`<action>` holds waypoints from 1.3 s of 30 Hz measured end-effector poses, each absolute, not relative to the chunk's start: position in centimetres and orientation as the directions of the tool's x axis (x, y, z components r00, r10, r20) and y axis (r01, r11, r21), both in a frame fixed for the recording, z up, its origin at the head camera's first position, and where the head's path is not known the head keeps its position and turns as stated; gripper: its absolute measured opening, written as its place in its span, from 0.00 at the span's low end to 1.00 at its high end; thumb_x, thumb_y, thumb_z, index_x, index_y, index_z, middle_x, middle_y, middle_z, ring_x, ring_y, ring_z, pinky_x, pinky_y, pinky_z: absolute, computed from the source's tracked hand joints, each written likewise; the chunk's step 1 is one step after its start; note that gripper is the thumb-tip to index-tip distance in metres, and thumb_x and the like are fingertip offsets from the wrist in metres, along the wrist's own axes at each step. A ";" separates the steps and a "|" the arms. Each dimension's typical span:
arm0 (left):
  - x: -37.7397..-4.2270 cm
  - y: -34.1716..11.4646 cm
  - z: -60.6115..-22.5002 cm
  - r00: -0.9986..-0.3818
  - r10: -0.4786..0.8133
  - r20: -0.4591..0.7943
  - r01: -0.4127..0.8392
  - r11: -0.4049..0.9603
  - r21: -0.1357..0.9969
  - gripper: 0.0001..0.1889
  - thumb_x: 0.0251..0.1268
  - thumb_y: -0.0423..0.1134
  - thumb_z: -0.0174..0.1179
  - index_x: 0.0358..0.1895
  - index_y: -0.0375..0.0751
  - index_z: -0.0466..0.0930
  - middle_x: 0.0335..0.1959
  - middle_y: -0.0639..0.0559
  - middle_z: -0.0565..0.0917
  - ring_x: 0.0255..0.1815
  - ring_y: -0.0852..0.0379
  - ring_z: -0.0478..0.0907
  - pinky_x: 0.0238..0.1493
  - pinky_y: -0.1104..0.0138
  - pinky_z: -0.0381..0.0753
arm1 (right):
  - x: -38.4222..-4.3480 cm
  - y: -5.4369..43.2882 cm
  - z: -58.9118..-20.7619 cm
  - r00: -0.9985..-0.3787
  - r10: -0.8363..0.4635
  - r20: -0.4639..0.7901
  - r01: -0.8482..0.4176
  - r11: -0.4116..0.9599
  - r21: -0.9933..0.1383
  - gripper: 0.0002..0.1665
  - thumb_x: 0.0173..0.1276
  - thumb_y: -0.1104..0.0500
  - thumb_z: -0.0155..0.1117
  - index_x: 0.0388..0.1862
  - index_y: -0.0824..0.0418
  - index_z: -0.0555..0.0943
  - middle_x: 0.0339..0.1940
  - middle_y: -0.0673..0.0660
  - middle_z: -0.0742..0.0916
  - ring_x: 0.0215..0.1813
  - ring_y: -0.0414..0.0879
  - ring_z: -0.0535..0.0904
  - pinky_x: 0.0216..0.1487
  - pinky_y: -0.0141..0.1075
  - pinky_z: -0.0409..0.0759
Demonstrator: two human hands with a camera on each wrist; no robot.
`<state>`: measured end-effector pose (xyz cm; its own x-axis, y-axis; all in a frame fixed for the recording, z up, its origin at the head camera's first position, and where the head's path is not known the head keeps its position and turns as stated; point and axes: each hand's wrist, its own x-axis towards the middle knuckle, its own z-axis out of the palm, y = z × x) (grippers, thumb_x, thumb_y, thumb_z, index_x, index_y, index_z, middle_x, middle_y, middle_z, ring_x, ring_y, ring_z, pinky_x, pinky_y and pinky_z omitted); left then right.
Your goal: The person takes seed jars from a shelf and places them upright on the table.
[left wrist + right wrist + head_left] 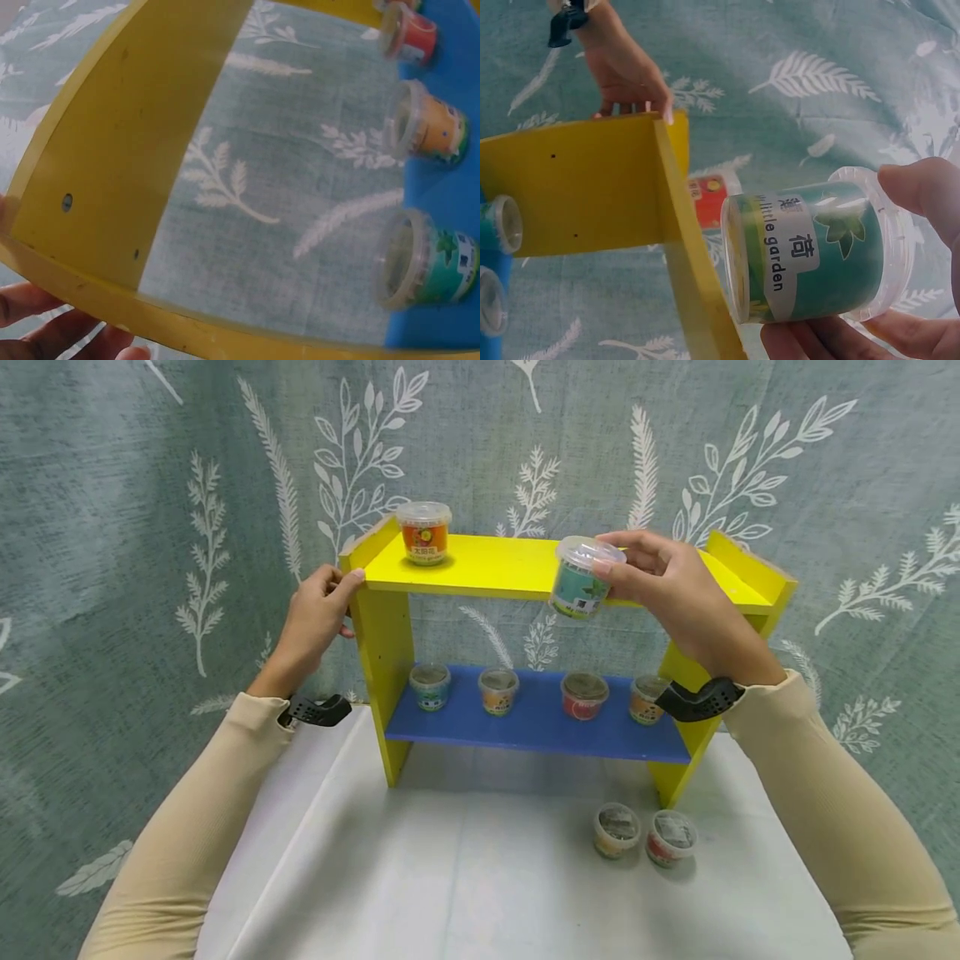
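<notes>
My right hand (667, 581) holds a teal plastic tub (581, 581) with a clear lid, tilted, at the front edge of the yellow top board (495, 560). In the right wrist view, thumb and fingers grip the tub (810, 247) around its lid and side; its label reads "little garden" beside a green leaf. My left hand (318, 614) grips the upper left side of the yellow and blue shelf (386, 652), thumb near the front corner. Part of that hand (60, 330) shows at the panel's edge in the left wrist view. An orange-labelled tub (425, 535) stands on the top board's left end.
On the blue lower board (465, 731) stand several lidded tubs with teal, orange and red labels, such as the red one (583, 695). Two more tubs, one yellowish (617, 831) and one red (671, 839), sit on the white tabletop (480, 877) before the shelf's right leg. Patterned green cloth (487, 443) hangs behind.
</notes>
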<state>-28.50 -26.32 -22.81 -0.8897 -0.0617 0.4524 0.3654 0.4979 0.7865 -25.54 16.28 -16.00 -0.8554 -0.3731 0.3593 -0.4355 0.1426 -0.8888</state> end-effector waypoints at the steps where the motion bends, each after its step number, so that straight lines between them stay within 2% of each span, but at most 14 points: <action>1: -28.6 -26.3 -22.8 -0.891 -0.058 0.450 0.365 0.497 0.787 0.29 0.76 0.66 0.49 0.52 0.40 0.71 0.40 0.44 0.73 0.39 0.49 0.73 0.29 0.69 0.82 | -25.3 16.5 -16.1 -0.859 -0.371 0.354 -0.433 0.154 -0.888 0.33 0.73 0.51 0.70 0.72 0.56 0.73 0.64 0.62 0.80 0.60 0.56 0.78 0.58 0.34 0.80; 22: -28.7 -26.3 -22.8 -0.893 -0.049 0.447 0.364 0.506 0.782 0.30 0.76 0.67 0.49 0.52 0.40 0.70 0.42 0.44 0.74 0.40 0.50 0.74 0.28 0.71 0.81 | -22.5 18.6 -19.0 -0.904 -0.339 0.261 -0.390 0.400 -0.830 0.35 0.72 0.41 0.69 0.73 0.49 0.72 0.64 0.52 0.82 0.62 0.49 0.78 0.59 0.30 0.78; 35: -28.7 -26.3 -22.9 -0.889 -0.049 0.455 0.366 0.521 0.771 0.31 0.76 0.67 0.48 0.53 0.39 0.70 0.43 0.43 0.74 0.41 0.49 0.74 0.28 0.71 0.81 | -22.3 19.3 -21.9 -0.909 -0.342 0.240 -0.367 0.382 -0.848 0.31 0.74 0.50 0.68 0.72 0.53 0.72 0.62 0.55 0.81 0.60 0.51 0.78 0.58 0.34 0.79; 39: -28.7 -26.3 -22.9 -0.888 -0.045 0.457 0.369 0.522 0.769 0.31 0.76 0.67 0.48 0.53 0.38 0.70 0.43 0.43 0.74 0.42 0.46 0.74 0.28 0.71 0.81 | -22.4 19.5 -22.9 -0.897 -0.377 0.230 -0.373 0.368 -0.852 0.30 0.74 0.52 0.68 0.72 0.55 0.72 0.62 0.56 0.82 0.59 0.52 0.79 0.57 0.36 0.81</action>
